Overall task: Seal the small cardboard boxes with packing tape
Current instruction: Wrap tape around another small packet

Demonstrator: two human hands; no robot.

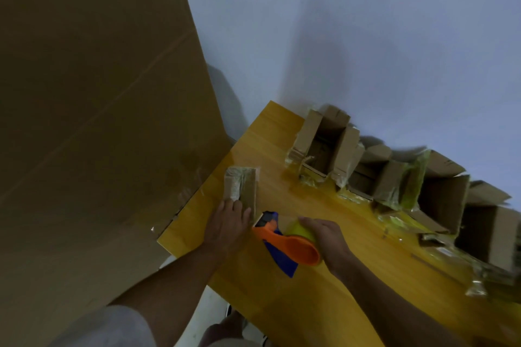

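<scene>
Now I've got L hand flat on the small tape-covered cardboard box, R hand grasping the orange-blue tape dispenser w/ yellowish roll: taping step, next needs pulling tape across.

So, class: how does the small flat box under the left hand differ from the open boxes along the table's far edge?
The small flat cardboard box is closed and taped on top, pressed by the left hand; the open cardboard boxes have flaps standing up. It looks lower; they look taller. Both are brown cardboard on the wooden table.
</scene>
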